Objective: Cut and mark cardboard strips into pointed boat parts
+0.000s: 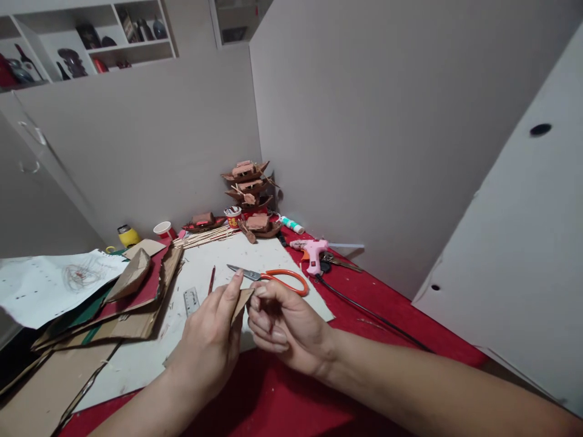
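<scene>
Between my hands is a small piece of brown cardboard [241, 304]. My left hand [211, 331] is closed around it from the left, its thumb lying along the upper side. The fingertips of my right hand [285, 328] pinch the pointed right end, the other fingers curled below. Most of the piece is hidden behind my left fingers. Just beyond my hands lie scissors with orange handles [298, 280], blades pointing left. A dark red pencil [212, 279] and a metal ruler [191, 300] rest on the white board [203, 258] to the left.
Stacked model boats [246, 176] stand in the far corner, near thin wooden sticks [209, 237] and a paper cup [164, 230]. A pink glue gun [314, 252] with a black cord lies on the red cloth [359, 312] at right. Cardboard sheets [136, 321] pile up at left.
</scene>
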`<state>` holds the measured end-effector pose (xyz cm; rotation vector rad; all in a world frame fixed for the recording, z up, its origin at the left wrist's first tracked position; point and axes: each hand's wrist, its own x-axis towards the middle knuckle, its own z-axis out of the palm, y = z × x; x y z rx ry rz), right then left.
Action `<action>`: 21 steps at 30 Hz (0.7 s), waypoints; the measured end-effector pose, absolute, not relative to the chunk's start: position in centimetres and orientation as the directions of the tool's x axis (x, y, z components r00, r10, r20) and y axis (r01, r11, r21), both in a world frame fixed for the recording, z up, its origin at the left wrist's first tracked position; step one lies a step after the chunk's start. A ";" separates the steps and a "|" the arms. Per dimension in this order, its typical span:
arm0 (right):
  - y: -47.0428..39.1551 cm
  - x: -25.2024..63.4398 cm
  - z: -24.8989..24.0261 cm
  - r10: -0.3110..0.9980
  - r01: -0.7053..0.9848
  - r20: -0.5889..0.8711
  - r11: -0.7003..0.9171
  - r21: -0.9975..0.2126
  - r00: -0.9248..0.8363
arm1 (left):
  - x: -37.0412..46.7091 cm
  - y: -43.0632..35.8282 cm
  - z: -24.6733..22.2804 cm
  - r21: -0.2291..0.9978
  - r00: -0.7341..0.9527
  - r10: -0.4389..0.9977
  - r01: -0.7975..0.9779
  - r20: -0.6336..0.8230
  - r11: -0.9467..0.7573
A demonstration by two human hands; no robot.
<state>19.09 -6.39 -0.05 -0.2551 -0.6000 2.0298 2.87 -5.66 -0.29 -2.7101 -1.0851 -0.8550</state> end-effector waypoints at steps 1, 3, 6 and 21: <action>-6.3 19.2 -0.1 0.840 -0.749 0.061 -0.444 -0.493 -0.539 | 2.8 -5.6 -0.4 0.131 0.594 0.601 0.645 0.534 -0.753; -6.2 19.2 -0.3 0.810 -0.730 0.055 -0.493 -0.474 -0.583 | 2.9 -5.5 -0.4 0.173 0.601 0.591 0.608 0.538 -0.775; -6.3 18.8 -0.9 0.763 -0.648 -0.017 -0.560 -0.516 -0.646 | 3.1 -5.9 0.0 0.256 0.574 0.595 0.563 0.563 -0.786; -6.8 19.3 0.5 0.887 -0.618 0.211 -0.101 -0.780 -0.410 | 2.5 -6.9 1.4 0.190 0.590 0.590 0.600 0.551 -0.777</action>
